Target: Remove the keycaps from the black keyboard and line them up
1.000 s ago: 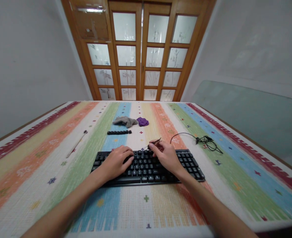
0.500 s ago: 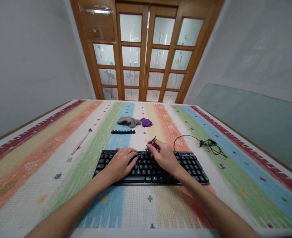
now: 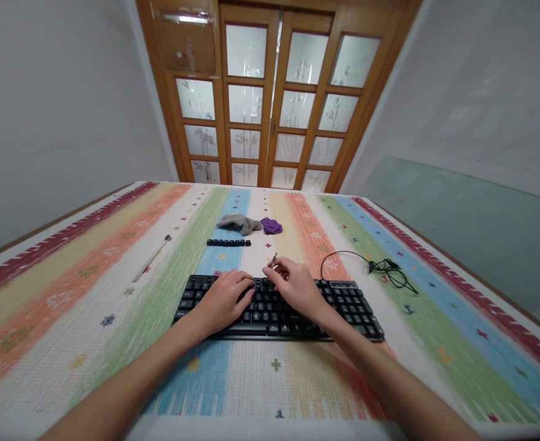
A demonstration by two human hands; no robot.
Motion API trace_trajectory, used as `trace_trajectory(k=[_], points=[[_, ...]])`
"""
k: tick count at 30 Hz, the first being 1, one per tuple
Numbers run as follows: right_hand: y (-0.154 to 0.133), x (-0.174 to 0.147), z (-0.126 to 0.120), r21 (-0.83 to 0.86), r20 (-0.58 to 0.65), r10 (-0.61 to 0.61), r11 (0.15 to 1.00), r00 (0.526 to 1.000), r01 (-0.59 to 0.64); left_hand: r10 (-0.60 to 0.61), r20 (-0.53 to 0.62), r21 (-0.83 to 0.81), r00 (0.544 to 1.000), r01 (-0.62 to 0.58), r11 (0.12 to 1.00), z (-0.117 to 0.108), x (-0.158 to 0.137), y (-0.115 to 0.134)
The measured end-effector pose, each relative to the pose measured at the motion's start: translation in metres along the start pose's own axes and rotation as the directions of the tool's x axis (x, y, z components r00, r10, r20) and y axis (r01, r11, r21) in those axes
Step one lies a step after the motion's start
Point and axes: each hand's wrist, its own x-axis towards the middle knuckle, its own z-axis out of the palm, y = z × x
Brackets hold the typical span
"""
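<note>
A black keyboard (image 3: 256,331) lies across the striped tablecloth, with some top-row keys hidden under my hands. My left hand (image 3: 226,300) rests over its left half, fingers spread on the upper keys and holding nothing visible. Above the middle of the upper keys, my right hand (image 3: 295,285) pinches a small thin tool (image 3: 274,260) between thumb and fingers; its tip points up and its exact kind is too small to tell. Beyond the keyboard, a row of loose black keycaps (image 3: 228,243) sits on the blue stripe.
A grey cloth (image 3: 240,224) and a purple cloth (image 3: 271,226) lie bunched behind the keycaps. To the left is a thin stick with a dark head (image 3: 153,257). The keyboard's cable (image 3: 392,269) lies coiled at the right. Wooden glass-paned doors (image 3: 270,122) stand beyond the table.
My right hand has shifted slightly left, and the small tool in it has turned more upright. My left hand stays in place on the keyboard. The view has tilted a little.
</note>
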Motion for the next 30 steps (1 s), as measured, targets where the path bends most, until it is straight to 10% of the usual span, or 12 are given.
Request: trace_trajectory(k=[8,13,30], points=[[-0.017,-0.002,0.008,-0.473,0.143,-0.085,0.869,0.986,0.143,-0.003,0.018,0.006,1.000,0.003,1.000,0.000,0.000,-0.001],[-0.006,0.026,-0.003,-0.211,0.117,0.082,0.976,0.990,-0.055,-0.010,0.008,0.006,1.000,0.010,1.000,-0.001,0.000,0.001],[0.018,0.040,-0.005,0.073,0.152,0.171,0.980,0.974,-0.183,-0.011,0.012,-0.036,1.000,0.011,0.999,-0.003,0.001,0.000]])
